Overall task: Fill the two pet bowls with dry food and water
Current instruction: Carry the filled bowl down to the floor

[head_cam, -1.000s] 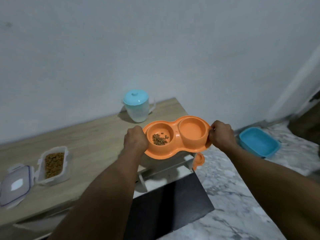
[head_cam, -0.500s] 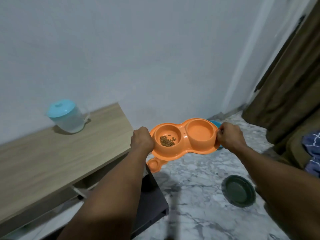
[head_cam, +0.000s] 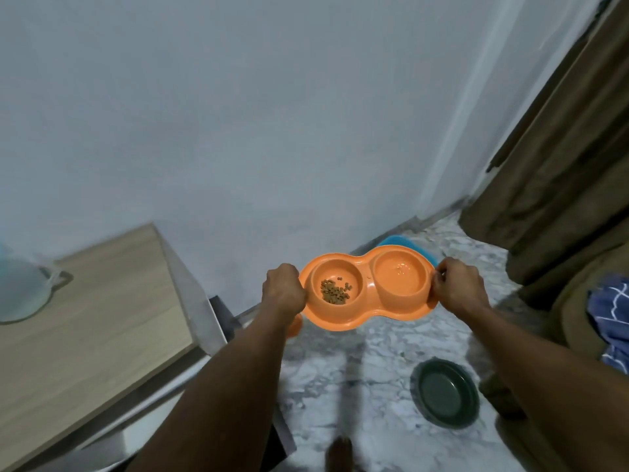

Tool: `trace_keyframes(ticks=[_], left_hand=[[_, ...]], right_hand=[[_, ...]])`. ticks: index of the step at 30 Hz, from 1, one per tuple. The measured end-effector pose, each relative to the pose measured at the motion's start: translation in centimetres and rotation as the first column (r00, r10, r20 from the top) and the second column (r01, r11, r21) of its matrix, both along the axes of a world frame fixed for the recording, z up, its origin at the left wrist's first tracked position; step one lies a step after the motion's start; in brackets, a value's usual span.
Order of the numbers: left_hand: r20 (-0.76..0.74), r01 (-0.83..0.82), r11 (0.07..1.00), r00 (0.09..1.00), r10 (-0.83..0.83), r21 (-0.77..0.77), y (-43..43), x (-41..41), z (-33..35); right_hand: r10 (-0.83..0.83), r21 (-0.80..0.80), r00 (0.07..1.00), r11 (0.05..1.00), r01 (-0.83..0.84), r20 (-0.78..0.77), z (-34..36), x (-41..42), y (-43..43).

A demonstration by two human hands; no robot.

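Since the earlier frame I'd swung the orange double bowl [head_cam: 367,315] off the surface [head_cam: 92,318] and out over the marble floor [head_cam: 374,386] — left hand [head_cam: 284,291] and right hand [head_cam: 457,289] each kept a clenched grip on its rim. Any tilt could have slopped the water [head_cam: 400,277] onto the kibble [head_cam: 335,291].

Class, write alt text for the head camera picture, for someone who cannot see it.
The left hand and right hand hold an orange double pet bowl above a marble floor, kibble in one cup. A dark dish lies on it.
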State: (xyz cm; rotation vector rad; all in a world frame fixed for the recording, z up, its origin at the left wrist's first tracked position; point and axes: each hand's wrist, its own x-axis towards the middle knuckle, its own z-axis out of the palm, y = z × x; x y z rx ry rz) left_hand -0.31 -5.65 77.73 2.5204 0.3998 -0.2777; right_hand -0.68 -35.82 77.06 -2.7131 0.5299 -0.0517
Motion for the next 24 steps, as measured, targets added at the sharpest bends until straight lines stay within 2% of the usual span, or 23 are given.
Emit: trace_keyframes(ticks=[8, 15, 19, 24], left_hand=[[-0.03, -0.072, 0.997, 0.997, 0.071, -0.04, -3.6, 7.9, -4.6], [-0.017, -0.136, 0.99, 0.991, 0.135, -0.035, -6.2, 16.1, -12.8], [-0.09, -0.225, 0.973, 0.971, 0.22, -0.051, -7.0, 20.9, -21.3], [-0.086, -0.293, 0.955, 0.954, 0.289, -0.051, -7.3, 26.2, -35.9]], right_hand=[[0.021, 0.046, 0.996, 0.999, -0.017, -0.087, -5.1, 9.9, -3.1], [0.131, 0.085, 0.981, 0.989, -0.12, -0.142, -15.4, 20.1, -5.5], [0.182, 0.11, 0.977, 0.979, -0.17, -0.111, -24.1, 26.0, -6.4], [0.247, 0.128, 0.966, 0.963, -0.236, -0.078, -37.9, 32.8, -7.2]])
